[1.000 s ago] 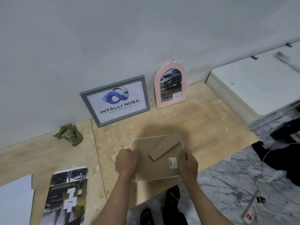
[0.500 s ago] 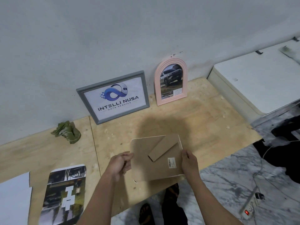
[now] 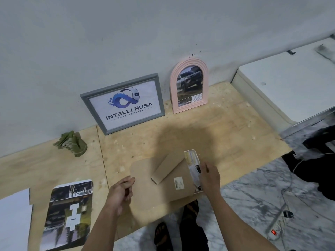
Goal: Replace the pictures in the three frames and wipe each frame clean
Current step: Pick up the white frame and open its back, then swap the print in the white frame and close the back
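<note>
Cardboard backing (image 3: 159,185), with its folded stand on top, sits slid leftward off the white frame (image 3: 194,154) at the near edge of the plywood table (image 3: 226,142). We pinch the backing's left edge with our left hand (image 3: 120,193), thumb on top; the fingers underneath are hidden. Our right hand (image 3: 210,176) rests on the frame's right side, fingers bent over its rim, though we cannot tell how firmly it grips. Only a strip of the picture (image 3: 193,163) inside the frame shows, blurred and half covered by the backing, so we cannot make out its subject. Against the wall lean the grey frame (image 3: 123,104) with a logo print and the pink arched frame (image 3: 189,86) with a car photo. A green cloth (image 3: 72,144) lies crumpled to the left. A loose print (image 3: 68,214) lies nearer us, its lower edge cut off, and a white sheet (image 3: 13,220) beside it runs out of view.
</note>
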Available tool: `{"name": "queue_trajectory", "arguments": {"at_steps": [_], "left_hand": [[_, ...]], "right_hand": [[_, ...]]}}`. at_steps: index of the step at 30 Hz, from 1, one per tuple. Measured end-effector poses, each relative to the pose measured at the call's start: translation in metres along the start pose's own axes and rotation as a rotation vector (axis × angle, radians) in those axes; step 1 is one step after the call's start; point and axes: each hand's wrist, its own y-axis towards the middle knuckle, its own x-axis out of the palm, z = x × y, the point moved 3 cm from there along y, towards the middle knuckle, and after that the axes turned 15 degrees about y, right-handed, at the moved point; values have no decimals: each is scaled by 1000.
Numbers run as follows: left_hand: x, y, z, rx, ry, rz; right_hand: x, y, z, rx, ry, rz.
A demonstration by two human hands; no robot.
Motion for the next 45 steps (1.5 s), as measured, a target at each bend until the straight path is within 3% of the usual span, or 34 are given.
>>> {"name": "queue_trajectory", "arguments": {"at_steps": [5, 8, 13, 21, 27, 34, 38, 45], "left_hand": [[30, -7, 18, 31, -37, -52], [70, -20, 42, 66, -55, -107], [155, -39, 81, 123, -2, -169], [270, -11, 96, 133, 395, -132], [317, 11, 91, 87, 431, -75], [324, 9, 91, 92, 461, -48], [293, -1, 93, 153, 447, 44], [187, -23, 73, 183, 645, 306]], "right_hand": [[-22, -2, -22, 132, 268, -87], [-48, 3, -35, 86, 228, -139], [-110, 40, -30, 39, 132, 24], [-188, 109, 1, 147, 75, 302], [-201, 151, 23, 219, 31, 344], [-199, 157, 19, 181, 7, 423], [-170, 129, 1, 41, -16, 326], [-69, 43, -3, -45, -92, -92]]}}
